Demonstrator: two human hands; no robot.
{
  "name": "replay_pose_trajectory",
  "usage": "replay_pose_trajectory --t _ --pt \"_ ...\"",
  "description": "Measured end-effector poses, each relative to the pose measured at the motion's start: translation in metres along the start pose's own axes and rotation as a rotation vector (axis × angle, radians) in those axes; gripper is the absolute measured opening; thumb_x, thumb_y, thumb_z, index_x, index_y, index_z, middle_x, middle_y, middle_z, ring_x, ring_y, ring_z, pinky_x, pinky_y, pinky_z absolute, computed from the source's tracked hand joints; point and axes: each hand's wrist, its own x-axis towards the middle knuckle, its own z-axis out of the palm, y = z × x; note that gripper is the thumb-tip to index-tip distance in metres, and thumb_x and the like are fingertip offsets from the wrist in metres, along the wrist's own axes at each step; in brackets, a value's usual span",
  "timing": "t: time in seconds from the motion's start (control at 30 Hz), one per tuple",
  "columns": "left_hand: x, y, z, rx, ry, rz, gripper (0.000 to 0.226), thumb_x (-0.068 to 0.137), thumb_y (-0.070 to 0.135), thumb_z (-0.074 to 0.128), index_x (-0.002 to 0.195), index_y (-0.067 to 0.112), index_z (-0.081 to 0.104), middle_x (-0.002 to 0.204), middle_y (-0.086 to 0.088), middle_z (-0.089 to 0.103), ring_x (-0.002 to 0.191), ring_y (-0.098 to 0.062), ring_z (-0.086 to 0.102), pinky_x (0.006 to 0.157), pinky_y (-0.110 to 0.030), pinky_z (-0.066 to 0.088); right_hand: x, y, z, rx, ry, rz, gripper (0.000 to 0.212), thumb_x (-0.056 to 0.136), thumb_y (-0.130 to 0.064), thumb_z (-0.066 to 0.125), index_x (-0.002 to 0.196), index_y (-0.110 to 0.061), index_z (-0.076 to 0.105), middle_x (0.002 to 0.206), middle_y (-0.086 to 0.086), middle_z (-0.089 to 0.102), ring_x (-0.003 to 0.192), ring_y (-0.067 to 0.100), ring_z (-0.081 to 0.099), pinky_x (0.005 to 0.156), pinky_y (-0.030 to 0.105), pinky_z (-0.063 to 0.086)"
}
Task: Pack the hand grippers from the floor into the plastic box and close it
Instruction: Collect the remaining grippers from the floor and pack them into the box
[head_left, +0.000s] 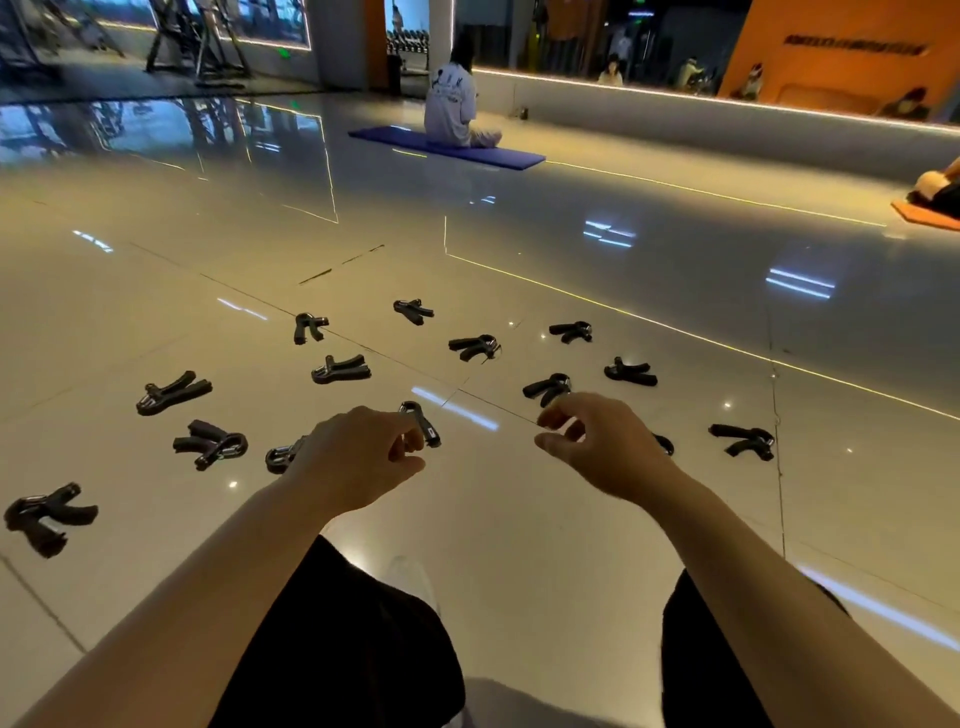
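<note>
Several black hand grippers lie scattered on the glossy tiled floor (519, 519) in front of me. My left hand (358, 457) hovers with loosely curled fingers, its fingertips right beside one hand gripper (423, 423), and I see no grip on it. A second hand gripper (280, 457) pokes out from behind the left wrist. My right hand (597, 447) also hangs loosely curled and holds nothing, just in front of another hand gripper (548, 387). One more (665, 444) is mostly hidden behind the right hand. No plastic box is in view.
More hand grippers lie at the left (174, 392), near left (47, 517), far middle (413, 310) and right (743, 440). My knees in black shorts (353, 639) fill the bottom. A person sits on a blue mat (452, 148) far ahead; an orange mat (930, 215) lies at right.
</note>
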Motion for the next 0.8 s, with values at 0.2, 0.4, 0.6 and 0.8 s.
replay_pose_trajectory --t 0.2,0.4,0.6,0.8 --pt "0.031 0.010 -0.003 -0.075 0.050 0.048 0.012 0.084 0.040 0.063 0.093 0.032 0.061 0.067 0.022 0.054 0.066 0.002 0.053 0.070 -0.022 0.046 0.024 0.022 -0.024 -0.137 -0.113 -0.082 0.027 0.087 -0.035 0.063 0.110 -0.022 0.061 0.106 -0.008 0.060 0.086 0.007 0.058 0.081 0.029 0.051" --pt "0.096 0.061 0.011 -0.109 0.000 0.134 0.010 0.084 0.038 0.063 0.092 0.030 0.062 0.070 0.019 0.061 0.066 0.000 0.058 0.070 -0.022 0.048 0.031 0.087 -0.062 -0.124 -0.139 0.013 0.032 0.087 -0.039 0.062 0.116 -0.027 0.058 0.111 -0.009 0.058 0.091 0.005 0.057 0.085 0.030 0.051" --pt "0.186 0.157 0.061 -0.046 -0.092 0.309 0.017 0.087 0.037 0.059 0.099 0.025 0.063 0.076 0.017 0.054 0.074 -0.004 0.052 0.069 -0.019 0.039 0.024 0.178 -0.109 -0.301 -0.222 0.223 0.034 0.091 -0.037 0.056 0.123 -0.024 0.054 0.118 -0.004 0.058 0.098 0.010 0.054 0.088 0.028 0.048" --pt "0.276 0.276 0.078 -0.093 -0.353 0.533 0.026 0.088 0.039 0.058 0.110 0.025 0.058 0.094 0.010 0.058 0.085 -0.006 0.056 0.081 -0.025 0.047 0.026 0.251 -0.158 -0.200 -0.032 0.349 0.034 0.090 -0.034 0.059 0.121 -0.024 0.055 0.113 -0.003 0.061 0.094 0.010 0.054 0.086 0.026 0.048"
